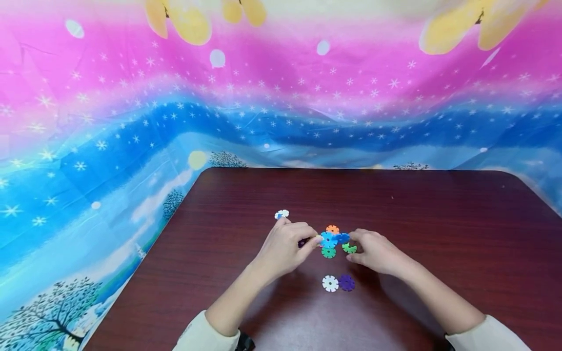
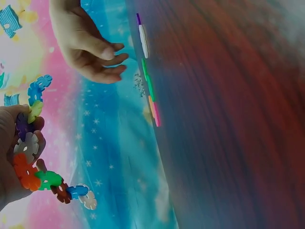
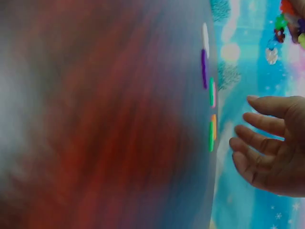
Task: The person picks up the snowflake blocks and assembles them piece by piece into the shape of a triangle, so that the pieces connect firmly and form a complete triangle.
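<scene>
My left hand [image 1: 287, 246] grips a chain of interlocked notched plastic discs [image 2: 27, 148], held above the table. In the left wrist view the chain runs from two blue discs [image 2: 35, 90] through yellow-green, purple, white, orange, green and brown to a blue and a white disc [image 2: 88, 200] at the far end. Fingers of the left hand curl round its middle. My right hand [image 1: 377, 251] is beside the blue end with nothing in it, its fingers loosely bent and spread. Both wrist views show a gap between this hand and the chain.
Loose discs lie flat on the dark wooden table [image 1: 439, 234]: orange [image 1: 332, 228], green [image 1: 328, 253] and light green [image 1: 349, 248] below the hands. Nearer the front are a white disc [image 1: 330, 283] and a purple disc [image 1: 347, 282]. A printed cloth [image 1: 281, 97] hangs behind the table.
</scene>
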Demonstrator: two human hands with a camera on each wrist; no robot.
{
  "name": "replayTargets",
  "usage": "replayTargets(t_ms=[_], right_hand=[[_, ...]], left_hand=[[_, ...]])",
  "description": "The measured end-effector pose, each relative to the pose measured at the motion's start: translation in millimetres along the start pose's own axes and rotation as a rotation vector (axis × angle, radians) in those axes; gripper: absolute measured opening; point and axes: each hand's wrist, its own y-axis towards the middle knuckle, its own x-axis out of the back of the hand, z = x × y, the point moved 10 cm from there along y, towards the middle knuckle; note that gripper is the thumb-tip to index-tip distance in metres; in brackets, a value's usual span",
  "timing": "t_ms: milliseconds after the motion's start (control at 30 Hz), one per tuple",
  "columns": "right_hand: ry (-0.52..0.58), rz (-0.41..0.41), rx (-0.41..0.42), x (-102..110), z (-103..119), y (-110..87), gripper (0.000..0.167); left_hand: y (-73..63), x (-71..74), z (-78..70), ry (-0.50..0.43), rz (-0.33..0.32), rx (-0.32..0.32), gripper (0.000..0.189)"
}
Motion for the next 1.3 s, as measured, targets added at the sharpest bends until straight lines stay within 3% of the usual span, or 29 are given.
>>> replayTargets(t_ms=[167,500,933,1300], right_hand=[[-0.106,0.052,-0.021,-6.4,-12.7,8.9,0.03],[-0.168,0.076,-0.068,-12.7,-30.8,21.0,0.037],[-0.161,0.061,-0.072,-13.7,-34.3,23.0,0.025],[-0.059,0.069,-0.093,-13.4,-35.4,20.2,0.023]], left_hand=[[-0.7,0.4,1.9,-0.009,0.015,0.018,0.009],[-1.3,-1.5,1.7,-0.007,0.02,0.01,0.011],[-2.7,-2.0,0.3,-0.021,0.028,0.009,0.011],[-3.9,-2.0,-0.9,0.0,0.016,-0.008,0.01]])
